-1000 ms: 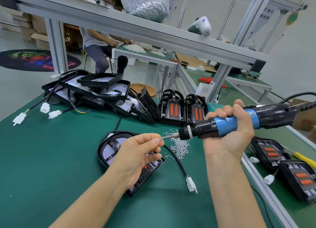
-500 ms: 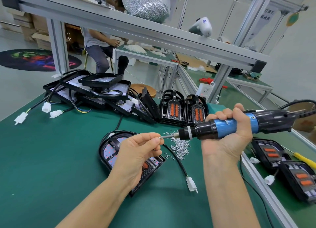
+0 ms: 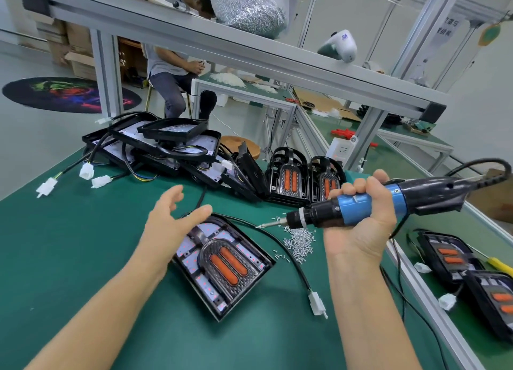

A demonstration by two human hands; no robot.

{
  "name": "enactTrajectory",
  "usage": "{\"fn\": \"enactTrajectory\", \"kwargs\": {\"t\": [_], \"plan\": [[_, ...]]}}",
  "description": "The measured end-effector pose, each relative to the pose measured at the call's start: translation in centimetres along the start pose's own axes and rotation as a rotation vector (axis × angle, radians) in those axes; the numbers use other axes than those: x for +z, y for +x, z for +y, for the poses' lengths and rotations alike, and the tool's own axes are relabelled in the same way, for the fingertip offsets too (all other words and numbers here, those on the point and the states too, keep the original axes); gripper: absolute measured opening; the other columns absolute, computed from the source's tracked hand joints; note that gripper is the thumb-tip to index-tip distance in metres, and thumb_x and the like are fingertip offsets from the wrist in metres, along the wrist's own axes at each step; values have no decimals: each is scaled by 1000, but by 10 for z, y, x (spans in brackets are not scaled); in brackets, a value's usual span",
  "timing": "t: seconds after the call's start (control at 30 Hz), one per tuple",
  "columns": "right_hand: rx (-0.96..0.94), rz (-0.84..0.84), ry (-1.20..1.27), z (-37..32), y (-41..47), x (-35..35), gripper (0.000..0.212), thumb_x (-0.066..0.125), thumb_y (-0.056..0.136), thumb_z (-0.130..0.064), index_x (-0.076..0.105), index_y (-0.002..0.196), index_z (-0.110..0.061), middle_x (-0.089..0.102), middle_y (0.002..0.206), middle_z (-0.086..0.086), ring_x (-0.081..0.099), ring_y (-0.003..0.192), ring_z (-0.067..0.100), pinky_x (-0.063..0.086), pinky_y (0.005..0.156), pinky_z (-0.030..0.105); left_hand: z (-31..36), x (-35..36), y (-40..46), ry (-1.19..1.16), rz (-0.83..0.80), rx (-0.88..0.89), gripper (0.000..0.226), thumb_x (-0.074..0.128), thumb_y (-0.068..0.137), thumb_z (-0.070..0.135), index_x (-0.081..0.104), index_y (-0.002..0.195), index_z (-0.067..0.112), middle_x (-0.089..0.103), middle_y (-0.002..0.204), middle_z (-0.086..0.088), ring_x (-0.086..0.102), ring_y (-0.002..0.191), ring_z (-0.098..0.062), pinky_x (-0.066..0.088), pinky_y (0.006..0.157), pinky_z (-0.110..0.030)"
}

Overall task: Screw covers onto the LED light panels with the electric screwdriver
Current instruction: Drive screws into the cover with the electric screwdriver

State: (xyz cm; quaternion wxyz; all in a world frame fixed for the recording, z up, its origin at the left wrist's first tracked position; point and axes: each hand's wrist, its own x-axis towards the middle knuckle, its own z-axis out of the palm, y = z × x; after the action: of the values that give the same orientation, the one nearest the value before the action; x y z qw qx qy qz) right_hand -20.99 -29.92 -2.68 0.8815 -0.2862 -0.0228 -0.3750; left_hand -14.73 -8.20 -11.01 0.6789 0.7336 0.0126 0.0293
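Green matting [image 3: 83, 245] covered the workbench under an aluminium frame [image 3: 249, 53], with a seated person [image 3: 172, 75] at a further table. Beyond the left hand [image 3: 169, 225] lay a heap of uncovered panels [image 3: 166, 147] with trailing leads, and beyond the right hand [image 3: 363, 220] two covered units [image 3: 305, 178] stood upright; more finished units [image 3: 458, 261] lay to that hand's outer side. The LED light panel [image 3: 222, 264] in work lay flat between the forearms, its cover [image 3: 226, 264] with two orange lenses seated on top. The left hand hovered spread and empty above the panel's far corner, whether touching it could not be told. The right hand gripped the electric screwdriver [image 3: 361, 206] round its blue barrel, held level, a screw apparently on the bit tip [image 3: 263, 225]. Judged procedure: press the left palm on the cover to stop it shifting, swing the driver upright over a cover hole, then trigger. The panel's lead [image 3: 286, 253] and loose screws [image 3: 299, 242] below the bit could snag or scatter.
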Motion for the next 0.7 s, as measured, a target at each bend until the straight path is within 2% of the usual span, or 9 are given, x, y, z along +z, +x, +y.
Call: {"fn": "enactTrajectory", "kwargs": {"t": [0.07,0.13,0.2,0.27,0.47,0.7], "plan": [[8,-25,-36,9,1,0,26,59,77,-2,55,94,-22,50,66,-6,48,58,8,43,65,21,-14,-12,5,135,-112,-147,108,83,60,54,25,147,28,38,147,3,35,131,-14,29,105,-31],[8,-45,-78,19,1,0,26,54,82,1,56,95,-22,49,66,-6,48,59,9,44,64,21,-22,-14,5,314,-192,-205,130,80,44,66,14,150,28,35,149,3,31,137,-21,24,113,-42],[5,-52,-125,30,2,1,29,52,84,4,57,94,-22,49,67,-6,49,57,9,45,63,21,-27,-10,7,508,-182,-165,130,83,49,63,10,150,27,35,150,2,29,138,-24,21,114,-47],[8,-54,-161,41,3,3,30,51,86,7,57,94,-22,50,65,-6,50,55,8,46,61,20,-27,-5,10,597,-155,-129,123,83,56,57,11,150,26,34,151,0,27,139,-25,20,114,-46],[37,-62,-218,71,8,8,29,61,71,-2,56,94,-19,54,63,-7,51,53,10,47,59,21,-29,-1,11,521,-175,-79,106,84,62,48,25,147,26,37,146,-2,22,138,-23,24,111,-41],[52,-72,-346,97,5,8,29,64,69,-5,57,94,-19,54,62,-4,50,57,13,44,62,24,-40,1,13,599,-136,-52,101,79,61,59,32,144,29,40,144,-1,20,135,-20,22,105,-38]]}}
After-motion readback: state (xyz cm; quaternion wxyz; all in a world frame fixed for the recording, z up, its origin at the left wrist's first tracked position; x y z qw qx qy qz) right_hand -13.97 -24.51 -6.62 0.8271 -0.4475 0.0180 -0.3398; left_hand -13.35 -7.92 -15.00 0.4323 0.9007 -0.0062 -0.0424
